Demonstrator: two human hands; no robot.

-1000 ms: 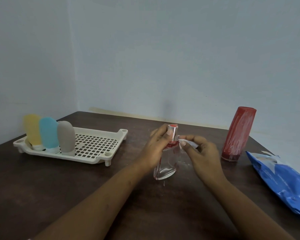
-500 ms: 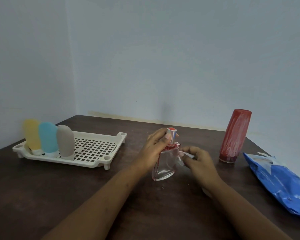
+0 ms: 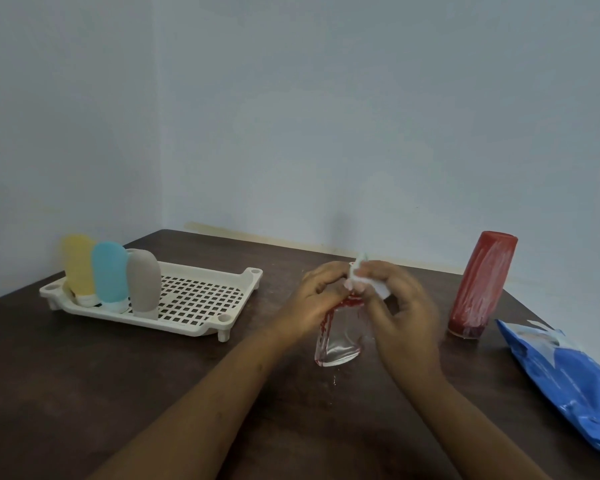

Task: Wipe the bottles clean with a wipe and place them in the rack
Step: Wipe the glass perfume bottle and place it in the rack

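Since the earlier frame the right hand has been raised from the shoulder of the glass bottle to its top, and the wipe has been brought over the cap, which is now hidden.

Surroundings, taken from the glass bottle: a cream slotted rack is noted at ten o'clock, well apart. Three soft bottles stand cap-down along its left end, a yellow bottle, a blue bottle and a grey bottle, each touching the next. A tall red bottle, streaked with white, stands at two o'clock. A blue wipe pack lies at four o'clock, partly cut off by the frame edge. The path to the rack is crossed only by the left forearm.

The glass bottle is found near the middle of the dark table, tilted slightly. Whether its base rests on the wood cannot be told. It is clear, with red smears along its left edge and across its shoulder. Small droplets are seen on the table just below it.

The left hand is curled round the bottle's neck and shoulder. The wipe is pinched between thumb and fingertips of the right hand, against the bottle's top.

Print on the pack is too blurred to be read.
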